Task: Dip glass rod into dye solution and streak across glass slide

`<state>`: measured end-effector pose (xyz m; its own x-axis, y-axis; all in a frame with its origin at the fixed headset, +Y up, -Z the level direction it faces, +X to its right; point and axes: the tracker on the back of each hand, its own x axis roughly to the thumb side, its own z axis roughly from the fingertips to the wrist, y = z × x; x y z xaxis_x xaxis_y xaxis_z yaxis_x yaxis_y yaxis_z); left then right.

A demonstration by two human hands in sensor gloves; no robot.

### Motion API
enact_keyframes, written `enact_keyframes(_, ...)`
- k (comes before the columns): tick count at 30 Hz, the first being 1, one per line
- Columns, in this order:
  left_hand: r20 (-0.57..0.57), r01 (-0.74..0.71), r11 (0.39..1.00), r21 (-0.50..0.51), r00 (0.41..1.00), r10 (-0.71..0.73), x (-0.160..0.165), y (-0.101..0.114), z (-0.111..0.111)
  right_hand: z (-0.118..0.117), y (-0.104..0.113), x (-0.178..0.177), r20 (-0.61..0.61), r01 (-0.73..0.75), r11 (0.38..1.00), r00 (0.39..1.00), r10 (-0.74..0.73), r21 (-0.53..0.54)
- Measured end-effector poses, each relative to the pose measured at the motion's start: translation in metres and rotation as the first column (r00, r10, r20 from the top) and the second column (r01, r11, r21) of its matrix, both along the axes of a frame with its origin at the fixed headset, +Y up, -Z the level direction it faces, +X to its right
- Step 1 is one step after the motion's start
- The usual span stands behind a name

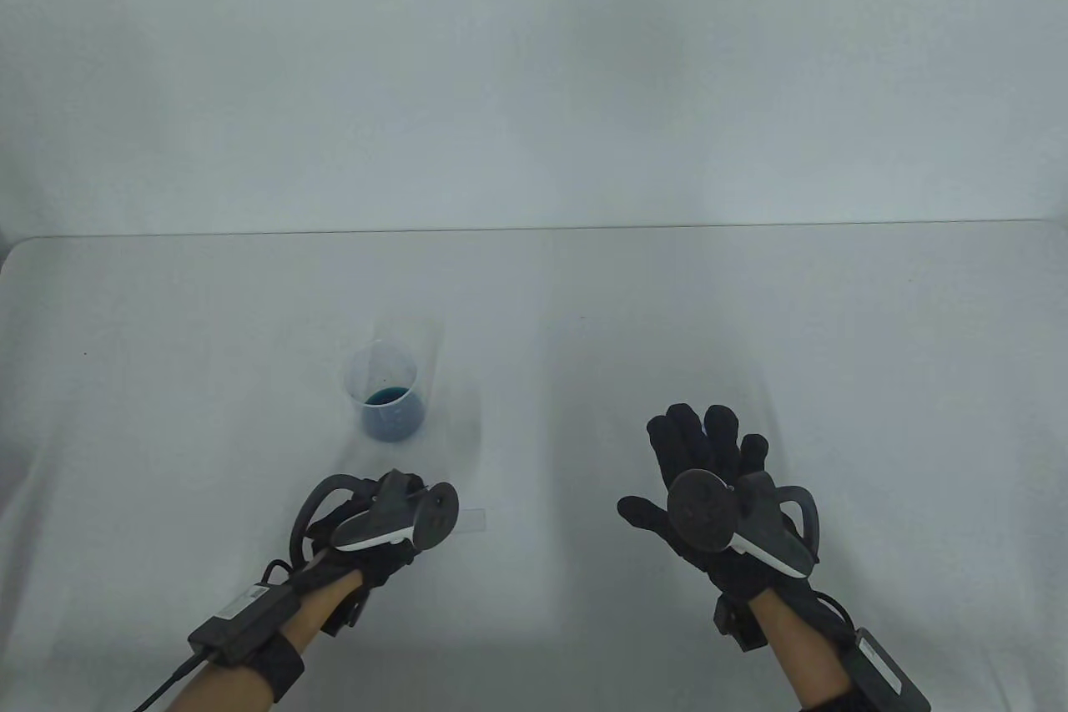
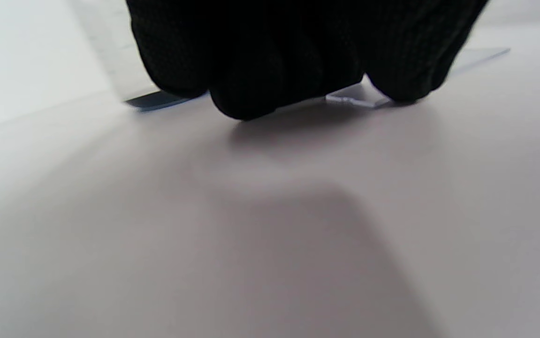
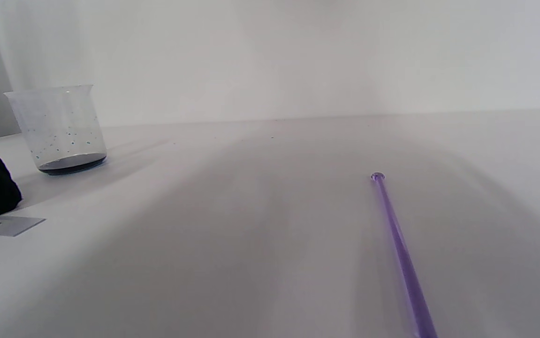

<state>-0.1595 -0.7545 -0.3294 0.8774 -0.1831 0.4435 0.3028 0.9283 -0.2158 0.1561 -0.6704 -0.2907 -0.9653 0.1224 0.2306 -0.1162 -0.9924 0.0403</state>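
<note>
I see the beaker (image 1: 385,391) holding a shallow pool of blue dye (image 1: 387,394). Just near-side of it, my left hand (image 1: 380,524) presses fingertips (image 2: 246,101) on the glass slide (image 3: 4,225). Right hand (image 1: 709,487) is spread, holding nothing; the glass rod (image 3: 399,249) lies flat on the surface (image 1: 584,311) well right of the beaker.

The tabletop (image 1: 584,311) is plain white, the clear beaker (image 1: 383,389) holds dark blue-green dye (image 1: 388,395), the glass rod (image 3: 399,249) reads violet, the slide (image 3: 4,225) is colourless, and both gloves are black.
</note>
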Motion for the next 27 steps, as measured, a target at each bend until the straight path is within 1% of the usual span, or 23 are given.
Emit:
enact_keyframes(7,0.092,-0.010,1.000,-0.002,0.996,0.010,0.054,0.000,0.009,0.000,0.000,0.000,0.006,-0.004,1.000,1.000,0.004,0.001)
enact_keyframes(13,0.145,-0.007,1.000,-0.006,0.989,0.008,0.084,0.000,0.017,0.000,0.000,0.001,0.006,-0.001,1.000,1.000,0.001,0.002)
enact_keyframes(21,0.135,-0.009,1.000,-0.004,0.991,0.009,0.087,0.000,0.018,0.000,0.000,0.000,0.003,-0.008,1.000,1.000,0.008,0.000)
enact_keyframes(24,0.141,0.007,0.999,-0.033,0.990,-0.002,0.085,0.003,0.016,0.000,-0.001,0.000,0.004,-0.009,1.000,1.000,0.009,-0.003)
enact_keyframes(27,0.116,-0.070,0.997,-0.019,0.991,0.072,0.072,0.020,0.016,0.000,0.001,0.000,0.004,-0.006,1.000,1.000,0.006,0.004)
